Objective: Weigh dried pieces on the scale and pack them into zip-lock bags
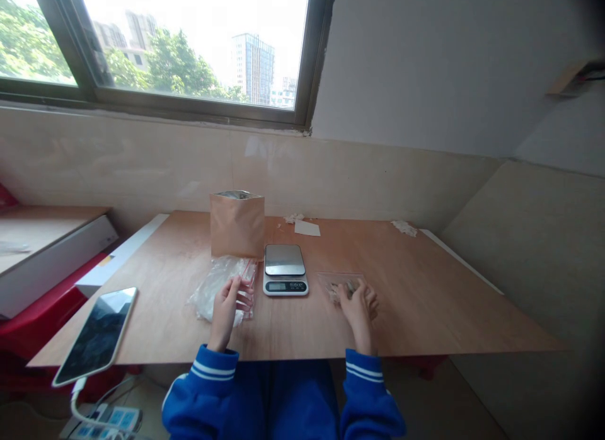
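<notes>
A pile of clear zip bags (208, 289) with red seal lines lies left of centre. My left hand (230, 304) rests over its right side, fingers loosely bent and apart. To the right, a clear zip bag (331, 280) with small brownish-grey pieces inside lies flat. The curled fingers of my right hand (358, 303) press down on that bag; its right part is hidden under them. Between my hands stands a digital kitchen scale (285, 270) with a bare metal plate. Behind the pile, a brown kraft pouch (237, 227) stands upright with its top open.
A white card (307, 228) and scraps of crumpled paper (404, 228) lie toward the back of the wooden table (425, 289). A tablet (97, 336) with a charging cable (78, 399) overhangs the front left edge. A power strip (108, 420) is below.
</notes>
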